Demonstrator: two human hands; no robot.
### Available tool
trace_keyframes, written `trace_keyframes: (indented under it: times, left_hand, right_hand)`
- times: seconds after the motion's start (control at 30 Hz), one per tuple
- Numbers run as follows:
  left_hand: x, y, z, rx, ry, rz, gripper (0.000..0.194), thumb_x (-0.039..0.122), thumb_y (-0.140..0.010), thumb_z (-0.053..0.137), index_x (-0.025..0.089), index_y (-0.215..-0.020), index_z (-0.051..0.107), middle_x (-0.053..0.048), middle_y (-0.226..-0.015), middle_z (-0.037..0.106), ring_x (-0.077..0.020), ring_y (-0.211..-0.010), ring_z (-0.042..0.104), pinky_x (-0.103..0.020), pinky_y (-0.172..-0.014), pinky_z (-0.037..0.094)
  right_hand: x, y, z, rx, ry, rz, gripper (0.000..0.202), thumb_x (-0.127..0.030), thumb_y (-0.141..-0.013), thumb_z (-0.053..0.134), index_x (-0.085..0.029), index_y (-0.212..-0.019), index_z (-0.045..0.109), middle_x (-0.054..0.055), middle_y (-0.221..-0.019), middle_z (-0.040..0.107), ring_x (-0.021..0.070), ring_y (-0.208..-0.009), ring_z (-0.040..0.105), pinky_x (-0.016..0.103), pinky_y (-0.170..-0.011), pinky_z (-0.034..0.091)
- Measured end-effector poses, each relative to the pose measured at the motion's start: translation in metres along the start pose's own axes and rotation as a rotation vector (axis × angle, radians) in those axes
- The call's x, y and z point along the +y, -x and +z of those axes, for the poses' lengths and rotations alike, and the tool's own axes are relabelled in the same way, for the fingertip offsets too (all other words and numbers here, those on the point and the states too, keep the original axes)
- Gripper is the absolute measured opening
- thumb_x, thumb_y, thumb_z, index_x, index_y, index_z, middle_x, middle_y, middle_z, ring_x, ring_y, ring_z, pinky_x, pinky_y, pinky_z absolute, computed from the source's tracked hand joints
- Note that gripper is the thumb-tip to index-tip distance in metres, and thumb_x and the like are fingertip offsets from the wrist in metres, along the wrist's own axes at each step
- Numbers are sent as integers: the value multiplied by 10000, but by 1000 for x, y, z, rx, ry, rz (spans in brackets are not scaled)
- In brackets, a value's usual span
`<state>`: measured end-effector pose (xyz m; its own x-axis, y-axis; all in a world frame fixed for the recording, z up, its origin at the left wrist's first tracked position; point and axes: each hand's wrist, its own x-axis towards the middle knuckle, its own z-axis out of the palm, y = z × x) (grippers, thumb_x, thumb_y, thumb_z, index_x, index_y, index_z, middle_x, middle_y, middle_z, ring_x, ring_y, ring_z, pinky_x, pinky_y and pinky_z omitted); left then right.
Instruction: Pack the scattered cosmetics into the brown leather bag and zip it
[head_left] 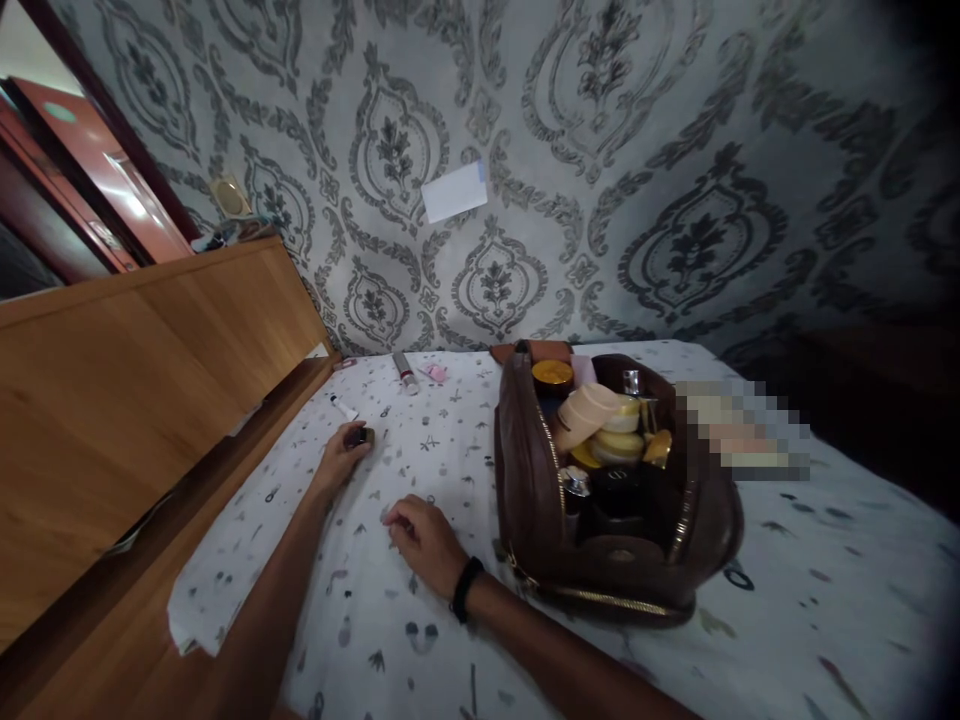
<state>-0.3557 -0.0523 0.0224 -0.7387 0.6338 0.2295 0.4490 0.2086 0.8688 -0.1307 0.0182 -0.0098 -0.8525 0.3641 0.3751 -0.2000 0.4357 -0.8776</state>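
My left hand (343, 458) is closed around a small dark case (365, 436) at the left of the patterned white sheet. A small white tube (344, 407) lies just beyond that hand. My right hand (426, 540), with a black band at the wrist, is over the sheet's middle, its fingers curled together. Whether anything is pinched in them cannot be seen. To its right stands an unzipped brown makeup bag (517, 480). Inside are a peach-coloured tube (586, 415), a round amber-lidded jar (553, 375), a black compact (619, 485) and several other cosmetics.
Near the wall lie a grey tube (405, 372) and a small pink item (434, 372). A wooden board (165, 370) borders the bed on the left. Right of the bag is a blurred-out flat item (742, 430). A white switch plate (454, 192) is on the patterned wall.
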Motion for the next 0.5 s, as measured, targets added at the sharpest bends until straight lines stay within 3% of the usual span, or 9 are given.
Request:
trace_keyframes:
  times: [0.27, 0.4, 0.5]
  left_hand:
    - [19, 4, 16, -123, 437, -62, 609, 464, -583, 832, 188, -1089, 637, -88, -1081, 661, -223, -984, 631, -350, -861, 501]
    - [31, 2, 28, -205, 494, -134, 589, 543, -664, 782, 189, -1103, 611, -92, -1047, 653, -199, -889, 644, -297, -719, 523]
    - [35, 1, 42, -283, 413, -177, 607, 692, -715, 667, 165, -1013, 618, -56, -840, 645, -164, -680, 621, -252, -551, 463]
  right_hand:
    - [-5, 1, -4, 10, -144, 107, 241, -15, -747, 501, -179, -871, 625, 1, -802, 601, 124, -699, 576, 231, -628, 453]
    - [-4, 3, 0, 37, -332, 247, 254, -61, -771, 481, -189, -964, 587, 12, -897, 596, 128, -731, 637, 218, -568, 497]
    - [-2, 0, 3, 100, -464, 390, 282, -92, -745, 530, -198, -1003, 569, 10, -932, 566, 125, -751, 656, 204, -547, 509]
